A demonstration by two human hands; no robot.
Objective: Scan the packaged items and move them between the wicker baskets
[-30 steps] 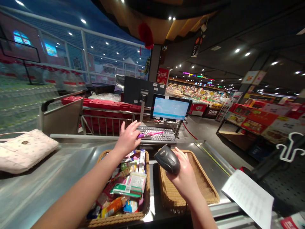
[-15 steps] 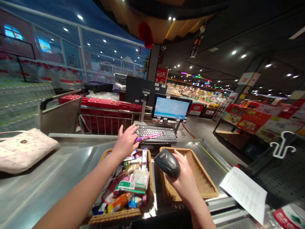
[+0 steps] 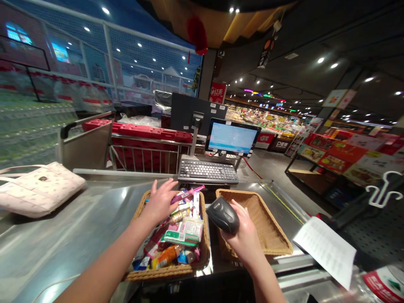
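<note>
My left hand (image 3: 162, 198) is over the far part of the left wicker basket (image 3: 206, 240), its thumb side gripping a slim pink and purple tube (image 3: 188, 194) shaped like a syringe. Several small wrapped snacks fill that basket, among them a flat green-and-clear packet (image 3: 181, 237) and an orange packet (image 3: 167, 256). A black barcode scanner (image 3: 223, 216) is wrapped in my right hand (image 3: 246, 231), its head pointing left. The scanner is above the near left side of the right wicker basket (image 3: 268, 219), whose woven bottom shows.
Beyond the baskets are a keyboard (image 3: 208, 170) and a lit screen (image 3: 232, 138). A pale handbag (image 3: 41, 189) lies on the metal counter (image 3: 104, 206) at left. To the right are a printed sheet (image 3: 326, 250) and a white hook (image 3: 383, 191).
My left hand has drawn back from the keyboard to above the left basket, carrying the pink and purple tube. My right hand still holds the scanner in nearly the same place. The view has shifted slightly.
</note>
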